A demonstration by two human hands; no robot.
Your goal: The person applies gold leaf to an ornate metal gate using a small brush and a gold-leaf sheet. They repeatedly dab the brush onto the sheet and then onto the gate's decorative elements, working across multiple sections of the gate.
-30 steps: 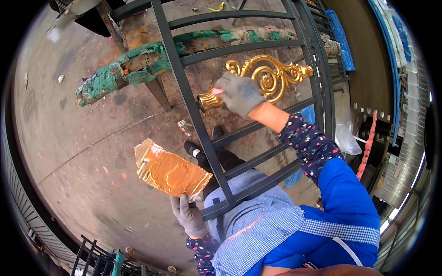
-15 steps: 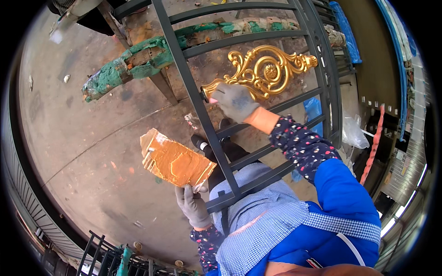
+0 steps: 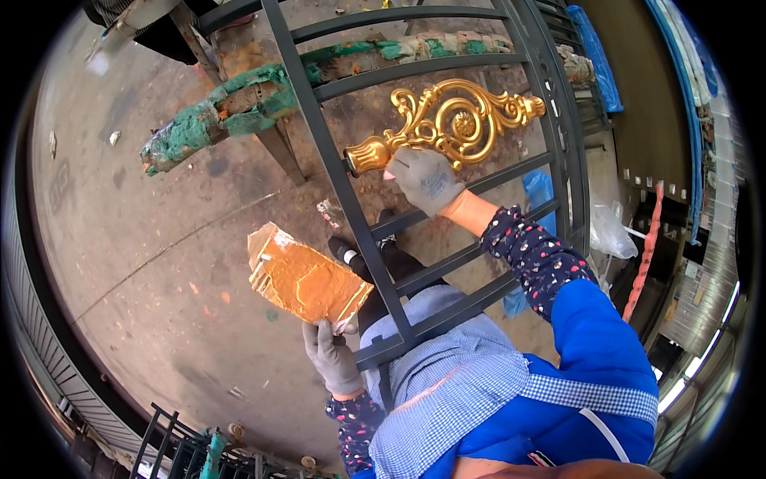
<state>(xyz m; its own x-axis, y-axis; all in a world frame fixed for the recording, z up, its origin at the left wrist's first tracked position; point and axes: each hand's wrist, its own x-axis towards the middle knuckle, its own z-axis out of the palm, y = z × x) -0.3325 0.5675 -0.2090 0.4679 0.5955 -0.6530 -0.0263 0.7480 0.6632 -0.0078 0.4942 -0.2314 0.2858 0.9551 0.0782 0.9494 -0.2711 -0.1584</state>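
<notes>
Nearest, at about 7 o'clock, the grey-gloved left hand [image 3: 331, 357] pinches the lower corner of a flat, ragged piece of cardboard smeared with glossy gold-orange paint [image 3: 306, 277], which tilts up to the hand's 11 o'clock. Beyond, the dark grey metal gate of square bars [image 3: 363, 223] runs slantwise across the view. Farther, at 12 o'clock, the grey-gloved right hand [image 3: 427, 180] is curled closed against the gold-painted cast scroll ornament [image 3: 455, 124] on the gate, just below its curls, right of its knob end
</notes>
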